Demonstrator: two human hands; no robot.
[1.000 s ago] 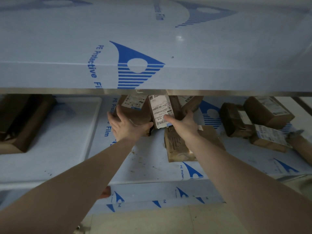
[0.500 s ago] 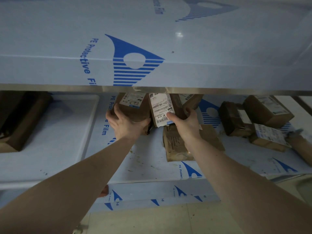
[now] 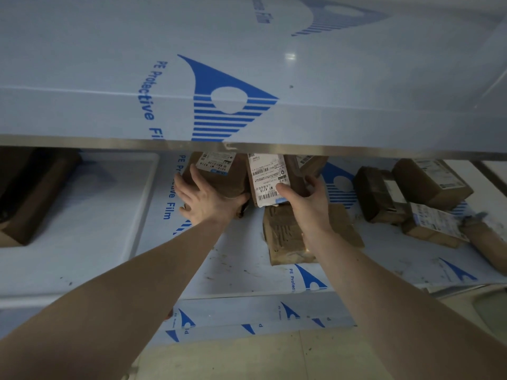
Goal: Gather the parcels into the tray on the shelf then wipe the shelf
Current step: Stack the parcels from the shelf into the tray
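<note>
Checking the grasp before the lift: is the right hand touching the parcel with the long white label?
Touching. The head view shows the right hand with its thumb laid on the label of the white-labelled parcel and fingers curled round its far side.

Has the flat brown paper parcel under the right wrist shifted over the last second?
No. The flat brown paper parcel keeps its near corner just behind the same blue printed logo on the shelf, as before.

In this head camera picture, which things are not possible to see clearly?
- Parcels under the hands: the upper shelf's edge covers their far ends.
- Left hand fingers: their tips lie behind the brown parcel.
- Box in the tray: the left edge cuts it off.
- Label text: too small to read.
</note>
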